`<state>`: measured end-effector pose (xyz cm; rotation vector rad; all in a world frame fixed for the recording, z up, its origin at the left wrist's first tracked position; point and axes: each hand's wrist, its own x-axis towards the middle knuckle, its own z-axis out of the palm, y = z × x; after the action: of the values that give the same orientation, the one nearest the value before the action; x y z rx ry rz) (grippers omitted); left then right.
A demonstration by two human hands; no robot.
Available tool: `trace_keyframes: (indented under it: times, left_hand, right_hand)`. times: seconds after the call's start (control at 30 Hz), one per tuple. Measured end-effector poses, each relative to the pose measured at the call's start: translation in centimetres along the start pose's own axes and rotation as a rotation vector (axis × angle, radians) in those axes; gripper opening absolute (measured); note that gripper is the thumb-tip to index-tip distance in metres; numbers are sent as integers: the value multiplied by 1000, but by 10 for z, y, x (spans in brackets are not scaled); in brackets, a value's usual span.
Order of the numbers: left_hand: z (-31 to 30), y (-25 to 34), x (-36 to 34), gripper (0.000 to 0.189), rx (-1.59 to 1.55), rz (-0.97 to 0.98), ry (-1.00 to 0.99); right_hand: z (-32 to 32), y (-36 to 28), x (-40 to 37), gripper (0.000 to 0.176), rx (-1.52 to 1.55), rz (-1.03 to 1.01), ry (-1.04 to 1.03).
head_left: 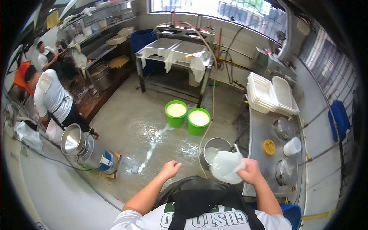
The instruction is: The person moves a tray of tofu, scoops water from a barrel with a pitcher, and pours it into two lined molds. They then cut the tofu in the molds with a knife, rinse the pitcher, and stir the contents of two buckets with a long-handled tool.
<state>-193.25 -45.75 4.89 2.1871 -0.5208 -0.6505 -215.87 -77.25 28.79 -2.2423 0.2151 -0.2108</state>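
Note:
My right hand [251,171] grips a translucent plastic jug [227,166], tilted over a steel pot [215,148] that stands on the floor with pale liquid inside. My left hand [170,168] hangs free at my side, fingers loosely curled, holding nothing. Two green buckets [176,114] [199,121] full of white liquid stand on the wet floor ahead. A hose [212,96] runs down from the far table toward the pot.
A steel counter [264,130] on the right carries stacked white trays [262,94], a yellow lid [269,147] and a plastic cup [292,146]. A funnel-topped metal machine [86,149] stands at left. Two people [51,99] work at far left. White liquid is spilled on the floor [153,143].

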Motion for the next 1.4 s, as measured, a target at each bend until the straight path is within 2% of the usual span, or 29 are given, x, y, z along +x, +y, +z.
trace_keyframes:
  times: [0.03, 0.07, 0.13, 0.23, 0.27, 0.33, 0.4, 0.47, 0.53, 0.6, 0.63, 0.67, 0.73, 0.77, 0.87, 0.97, 1.07, 1.1, 1.13, 1.17, 1.2, 1.27, 1.33, 1.37, 1.4]
  left_hand:
    - [-2, -4, 4, 47, -3, -17, 21]
    - [-4, -7, 13, 46, -95, -60, 38]
    - [-7, -24, 36, 45, -181, -122, 83]
    - [-26, -44, 57, 26, -472, -269, 103]
    - [-43, -44, 56, 26, -471, -288, 125]
    - [-81, -44, 56, 22, -812, -364, 80]
    - [-125, -53, 67, 18, -847, -460, 55]
    - [-157, -79, 65, 24, -540, -498, 112]
    - [-174, -136, 68, 36, -269, -596, 184]
    - [-192, -141, 57, 46, 525, -530, 164]
    - [-214, -112, 50, 49, 572, -547, 158]
    - [-227, -118, 57, 49, 552, -575, 169]
    - [-259, -128, 72, 47, 131, -575, 225]
    - [-271, -132, 83, 46, 75, -624, 228]
    - [-307, -119, 125, 44, 89, -568, 321]
    - [-337, -127, 177, 43, 27, -488, 330]
    - [-370, -158, 237, 41, -29, -426, 273]
    - [-377, -186, 255, 41, 31, -312, 281]
    - [-389, -197, 261, 41, 23, -346, 296]
    - [-412, -206, 283, 41, 0, -380, 276]
    - [-432, -215, 311, 41, -22, -384, 235]
    - [-465, -239, 351, 42, 43, -253, 200]
    - [-521, -231, 386, 43, -327, -410, 349]
    - [-531, -267, 407, 48, -405, -314, 403]
    - [-559, -272, 427, 49, -406, -294, 399]
  right_hand:
    - [14, -13, 29, 24, -65, -78, -146]
    - [29, -20, 54, 24, -57, -99, -163]
    - [64, -24, 104, 28, -246, -280, -414]
    - [115, -21, 173, 30, -224, -373, -530]
    - [127, -22, 194, 30, -210, -391, -547]
    - [151, -20, 234, 30, -195, -391, -538]
    - [169, -17, 275, 28, -147, -411, -553]
    - [184, -12, 311, 26, -107, -421, -594]
    - [206, -1, 350, 24, -117, -431, -603]
    - [225, 7, 388, 25, -174, -454, -685]
    - [231, 6, 407, 25, -200, -411, -661]
    - [238, 2, 426, 25, -225, -364, -627]
    - [241, -17, 463, 26, -180, -319, -624]
    - [245, -23, 481, 27, -153, -312, -597]
    - [261, -34, 534, 32, -183, -323, -560]
    - [281, -40, 584, 33, -192, -267, -544]
    - [309, -42, 640, 32, -148, -260, -546]
    - [321, -34, 654, 32, -143, -219, -526]
    - [336, -32, 664, 31, -139, -172, -514]
    - [348, -39, 683, 33, -8, -185, -470]
    - [363, -27, 701, 37, -42, -192, -415]
    - [377, -38, 728, 41, -103, -43, -374]
    - [380, -69, 750, 42, -64, 43, -275]
    - [383, -83, 759, 42, -26, 65, -240]
    - [385, -90, 772, 42, -33, 112, -186]
